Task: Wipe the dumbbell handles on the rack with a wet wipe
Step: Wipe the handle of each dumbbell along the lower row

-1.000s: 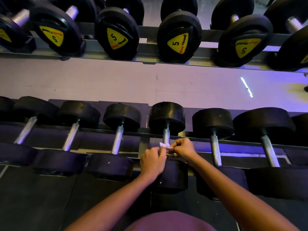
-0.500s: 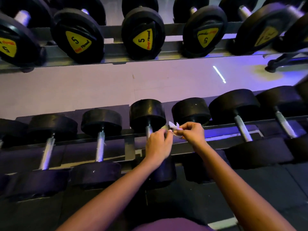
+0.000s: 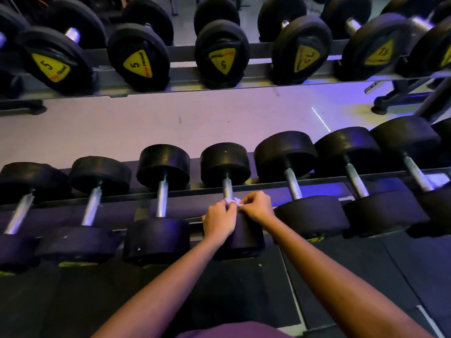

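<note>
A row of black dumbbells with steel handles lies on the lower rack (image 3: 268,185). My left hand (image 3: 219,219) and my right hand (image 3: 257,207) meet over the near end of one dumbbell handle (image 3: 227,187) at the centre. Both pinch a small crumpled white wet wipe (image 3: 233,200) between their fingertips, just at the lower part of that handle. The wipe is mostly hidden by my fingers. The near head of this dumbbell (image 3: 246,236) sits under my wrists.
Neighbouring handles stand left (image 3: 162,200) and right (image 3: 292,184) of the one under my hands. An upper rack (image 3: 185,80) carries black dumbbells with yellow labels. Pale floor (image 3: 146,123) shows between the racks. Dark mats (image 3: 244,289) lie below.
The view has shifted and my hands have come down with the wipe from beside the far heads onto the lower part of a handle. Both hands still pinch the wipe.
</note>
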